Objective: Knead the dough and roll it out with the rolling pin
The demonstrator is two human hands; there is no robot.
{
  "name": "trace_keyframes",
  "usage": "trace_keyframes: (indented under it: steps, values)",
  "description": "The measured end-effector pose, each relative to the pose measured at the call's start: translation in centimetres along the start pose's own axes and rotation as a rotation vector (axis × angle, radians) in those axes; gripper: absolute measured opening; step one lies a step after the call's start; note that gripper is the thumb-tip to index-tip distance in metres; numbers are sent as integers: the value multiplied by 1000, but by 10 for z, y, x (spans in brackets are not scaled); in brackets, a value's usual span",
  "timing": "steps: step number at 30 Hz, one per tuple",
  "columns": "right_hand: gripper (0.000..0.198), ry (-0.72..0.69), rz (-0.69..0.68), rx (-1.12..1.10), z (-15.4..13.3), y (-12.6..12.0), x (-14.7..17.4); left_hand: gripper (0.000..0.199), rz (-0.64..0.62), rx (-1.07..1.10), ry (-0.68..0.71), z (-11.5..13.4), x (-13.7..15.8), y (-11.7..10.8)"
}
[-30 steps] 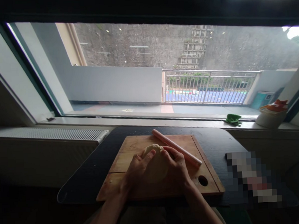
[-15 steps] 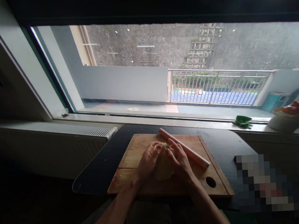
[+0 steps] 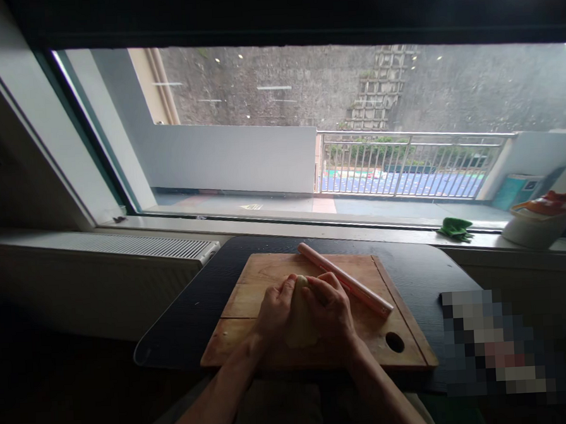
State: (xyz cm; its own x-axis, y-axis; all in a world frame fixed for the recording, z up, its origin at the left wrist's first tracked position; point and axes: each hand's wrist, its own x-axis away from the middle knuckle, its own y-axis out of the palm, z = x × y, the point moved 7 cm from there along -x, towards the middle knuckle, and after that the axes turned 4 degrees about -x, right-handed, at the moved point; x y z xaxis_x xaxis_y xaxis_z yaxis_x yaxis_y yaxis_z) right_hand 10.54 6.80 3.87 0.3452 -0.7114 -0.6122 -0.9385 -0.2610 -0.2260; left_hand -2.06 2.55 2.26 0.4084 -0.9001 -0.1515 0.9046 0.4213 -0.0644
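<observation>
Wide window (image 3: 238, 88) fills far side; through it a grey rough wall, a pale low wall (image 3: 233, 157) at left and a metal railing (image 3: 404, 164) right of that. Dark worktop (image 3: 175, 334) near side, rounded corners, a few light specks on it. White radiator (image 3: 101, 278) left of worktop, slatted top, in shade lower down. Pale windowsill (image 3: 398, 230) runs behind worktop's far edge. Wooden board (image 3: 249, 283) lies flat mid-worktop, grooves at left and right, round hole in near right corner. Pixelated patch on worktop right of board, contents can't be told. Pink rolling pin (image 3: 343, 278) lies slantwise on board's right half, far end to the left, near end to the right, just beside right hand. Left hand (image 3: 276, 307) clamped on left side of dough, thumb toward its far end. Right hand (image 3: 333, 304) clamped on right side of same dough, fingers bent; hands close to each other at dough's far end, wider apart nearer the person. Dough (image 3: 301, 325) pale, on board's middle, sides partly hidden by hands. Light pot (image 3: 530, 229) on sill at far right, orange thing (image 3: 548, 204) on top. Green cloth (image 3: 455, 228), crumpled, on sill left of pot.
</observation>
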Motion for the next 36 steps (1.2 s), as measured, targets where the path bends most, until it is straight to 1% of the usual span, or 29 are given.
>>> trace_keyframes:
  steps: [3, 5, 6, 8, 9, 11, 14, 18, 23, 26, 28, 29, 31, 33, 35, 36]
  values:
    - [23, 46, -5, -34, 1, 1, 0, 33, 44, 3, -54, -6, 0, -4]
    - [33, 90, 0, -49, 3, -1, -1, 35, 91, -2, -81, -7, 0, -8]
    - [40, 102, 3, -52, 3, -2, -1, 36, 91, -5, -83, -6, 1, -8]
    - [51, 94, -11, -41, 2, -2, -2, 36, 31, 3, -61, -1, 3, -4]
    - [51, 69, -23, -26, 0, -2, -2, 35, -23, 16, -51, 2, 4, 0]
    - [46, -9, -44, 32, -5, 0, -2, 33, -104, 41, -41, 6, 6, 6]
    - [41, -94, -84, 145, -10, 4, -1, 33, -122, 50, -15, 9, 8, 6]
    - [35, -116, -129, 198, -13, 6, -1, 33, -111, 43, 3, 6, 8, 4]
    - [26, -121, -94, 163, -17, 7, -1, 37, -128, 111, -22, 1, 10, 6]
    - [26, -84, -81, 123, -16, 7, -2, 40, -128, 154, -32, -1, 8, 10]
    - [29, -28, -72, 54, -11, 5, -2, 42, -120, 174, -40, -3, 4, 12]
    - [33, 23, -55, 11, -6, 2, -3, 43, -93, 178, -39, -4, 2, 11]
    - [39, 166, 14, -66, 9, -6, -3, 45, 8, 174, -18, -5, -3, 5]
    - [38, 300, 66, -116, 24, -12, -1, 46, 133, 167, 9, -6, -5, -6]
    - [36, 349, 45, -153, 32, -12, 0, 46, 195, 186, 15, -7, -4, -14]
    - [34, 347, 19, -173, 33, -10, 0, 46, 189, 202, 2, -7, -3, -16]
